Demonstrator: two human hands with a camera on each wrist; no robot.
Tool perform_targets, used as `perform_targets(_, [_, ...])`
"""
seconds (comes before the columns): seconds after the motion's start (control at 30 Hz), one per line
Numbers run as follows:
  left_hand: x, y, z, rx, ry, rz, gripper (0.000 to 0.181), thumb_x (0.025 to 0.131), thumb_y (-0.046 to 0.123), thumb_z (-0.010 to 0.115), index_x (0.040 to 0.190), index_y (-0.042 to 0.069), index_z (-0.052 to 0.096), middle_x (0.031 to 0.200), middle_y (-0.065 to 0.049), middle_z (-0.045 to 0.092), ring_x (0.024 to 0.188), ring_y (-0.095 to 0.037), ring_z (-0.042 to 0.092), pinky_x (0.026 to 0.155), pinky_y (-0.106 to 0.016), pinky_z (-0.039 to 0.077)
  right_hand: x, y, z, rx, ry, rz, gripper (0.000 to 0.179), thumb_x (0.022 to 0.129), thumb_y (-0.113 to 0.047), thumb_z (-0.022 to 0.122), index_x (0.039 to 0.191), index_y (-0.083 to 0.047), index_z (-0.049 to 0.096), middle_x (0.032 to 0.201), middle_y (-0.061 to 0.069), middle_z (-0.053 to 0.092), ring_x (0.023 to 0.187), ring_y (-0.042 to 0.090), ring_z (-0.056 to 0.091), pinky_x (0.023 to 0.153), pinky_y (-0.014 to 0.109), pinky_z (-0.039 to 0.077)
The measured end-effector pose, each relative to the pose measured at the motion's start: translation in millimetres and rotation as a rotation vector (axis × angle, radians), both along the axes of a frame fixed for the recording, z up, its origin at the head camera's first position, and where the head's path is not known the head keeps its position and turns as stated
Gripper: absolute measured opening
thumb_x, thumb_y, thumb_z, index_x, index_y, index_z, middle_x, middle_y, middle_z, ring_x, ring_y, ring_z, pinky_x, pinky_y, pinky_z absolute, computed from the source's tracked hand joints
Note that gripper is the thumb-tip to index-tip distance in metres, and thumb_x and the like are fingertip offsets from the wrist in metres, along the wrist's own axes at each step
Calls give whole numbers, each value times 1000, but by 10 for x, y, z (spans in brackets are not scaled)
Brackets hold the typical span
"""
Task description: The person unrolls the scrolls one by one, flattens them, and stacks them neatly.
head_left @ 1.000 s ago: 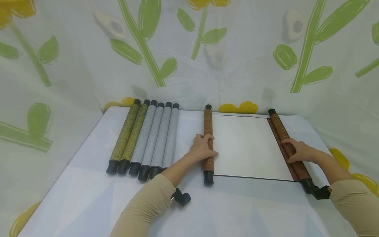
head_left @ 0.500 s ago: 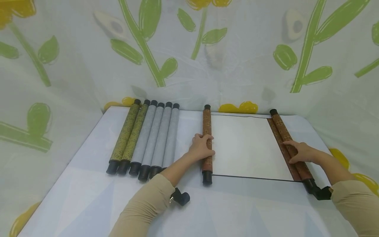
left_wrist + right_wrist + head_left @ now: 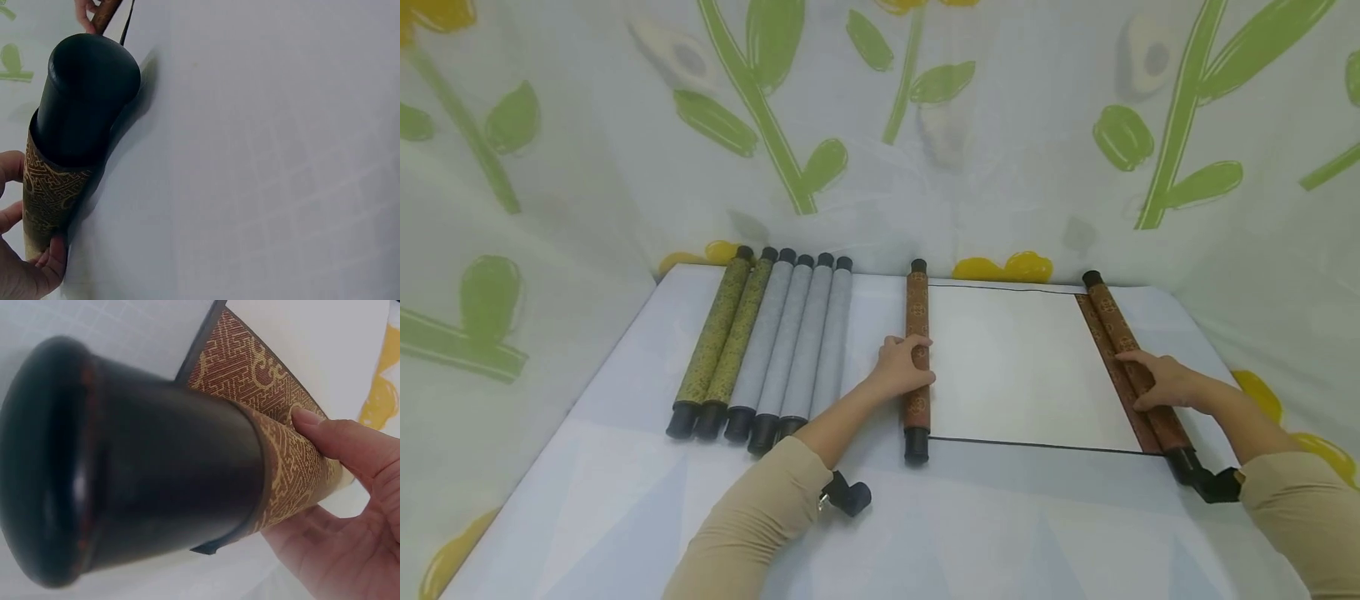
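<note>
A hanging scroll lies partly unrolled, its blank white paper [image 3: 1015,367] spread between two brown patterned rolls with black end knobs. My left hand [image 3: 901,367] grips the left roll [image 3: 917,308], thumb on the paper side and fingers over the top. My right hand [image 3: 1172,383] holds the right roll [image 3: 1112,317], beside a flat strip of brown gold-patterned brocade [image 3: 250,362]. In the right wrist view the thumb presses the roll from above with the fingers beneath it. The left wrist view shows the left roll's black knob [image 3: 94,94] up close.
Left of the scroll, two olive-green rolled scrolls [image 3: 718,333] and several light grey rolled scrolls [image 3: 797,333] lie side by side. Black wrist camera mounts [image 3: 850,497] show by both sleeves. Behind the white table [image 3: 1000,533] hangs a flower-patterned cloth [image 3: 1000,183].
The left roll and my left hand have shifted a little to the left, widening the exposed paper slightly. My right hand and its roll have moved barely rightward. The head view tilts slightly.
</note>
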State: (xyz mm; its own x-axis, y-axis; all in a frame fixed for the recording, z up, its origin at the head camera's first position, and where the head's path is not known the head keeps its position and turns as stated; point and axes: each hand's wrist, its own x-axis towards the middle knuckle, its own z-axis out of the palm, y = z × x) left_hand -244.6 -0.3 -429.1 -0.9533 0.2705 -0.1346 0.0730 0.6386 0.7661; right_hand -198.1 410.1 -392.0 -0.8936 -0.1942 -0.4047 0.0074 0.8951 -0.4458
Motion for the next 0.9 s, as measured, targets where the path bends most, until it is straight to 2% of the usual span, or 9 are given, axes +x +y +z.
perform_targets(0.23, [20, 37, 8, -70, 23, 47, 53, 75, 27, 68, 126, 22, 56, 128, -19, 41, 109, -30, 44, 75, -42, 46, 2, 0, 15, 5, -18, -6, 83, 73, -4, 72, 138, 9, 22, 132, 52, 14, 116, 65, 23, 89, 69, 35])
perform_targets(0.43, [37, 24, 40, -120, 31, 52, 47, 77, 28, 64, 124, 24, 61, 135, -18, 37, 116, -29, 39, 78, -43, 43, 4, -8, 34, -4, -24, -3, 83, 74, -4, 72, 138, 9, 22, 132, 52, 13, 116, 65, 22, 89, 70, 34])
perform_targets(0.73, [68, -57, 14, -205, 141, 24, 62, 72, 46, 77, 125, 22, 55, 131, -18, 40, 112, -28, 43, 75, -43, 45, 21, -13, 38, -7, 2, 16, 81, 73, -1, 71, 136, 11, 23, 131, 53, 15, 116, 66, 21, 90, 71, 31])
perform_targets(0.9, [70, -74, 21, -222, 157, 30, 65, 69, 44, 80, 124, 22, 53, 128, -17, 42, 109, -27, 44, 74, -41, 45, 13, 4, 20, -3, 7, 17, 80, 73, -1, 71, 136, 10, 24, 131, 52, 15, 116, 66, 21, 90, 71, 31])
